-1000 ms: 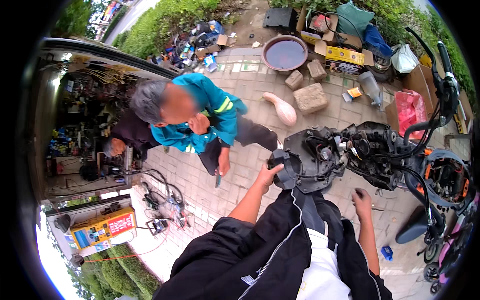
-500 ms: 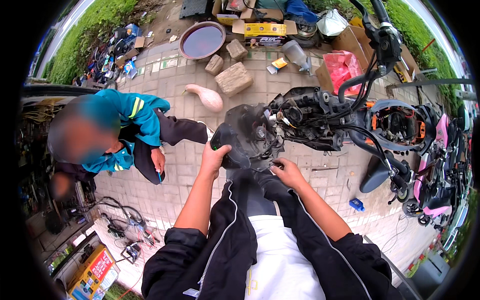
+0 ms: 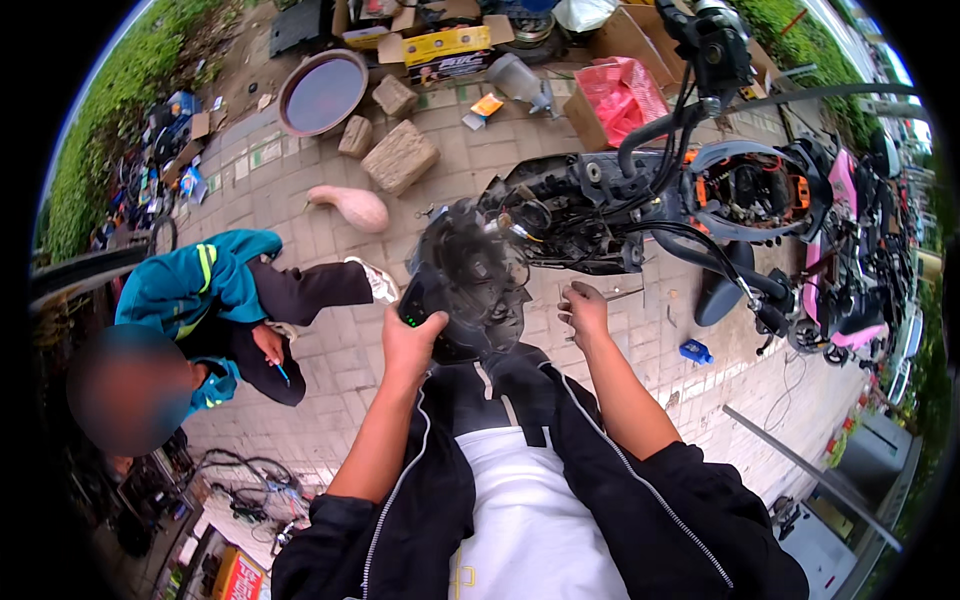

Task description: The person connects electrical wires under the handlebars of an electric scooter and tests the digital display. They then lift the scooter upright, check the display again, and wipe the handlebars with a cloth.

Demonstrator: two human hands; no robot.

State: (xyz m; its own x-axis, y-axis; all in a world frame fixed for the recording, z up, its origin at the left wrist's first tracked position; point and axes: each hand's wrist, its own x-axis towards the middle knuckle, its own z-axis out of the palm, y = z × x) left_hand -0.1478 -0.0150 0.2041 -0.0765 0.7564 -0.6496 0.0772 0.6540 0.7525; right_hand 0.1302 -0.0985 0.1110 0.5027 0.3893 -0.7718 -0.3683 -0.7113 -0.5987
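While my left hand (image 3: 406, 342) clasps the instrument panel (image 3: 426, 300) at the front of the stripped scooter (image 3: 575, 190), apparently steadying it, my right hand (image 3: 588, 314) half-curls its fingers nearby, contents unclear; further work calls for a firm left grip.

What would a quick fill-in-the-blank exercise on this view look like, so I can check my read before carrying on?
1. The ____ hand grips the black unit.
2. The unit's small lights glow ____.
3. ____ blocks lie near the gourd.
4. The small container beyond the right hand is ____.

Missing words: left; green; three; blue.
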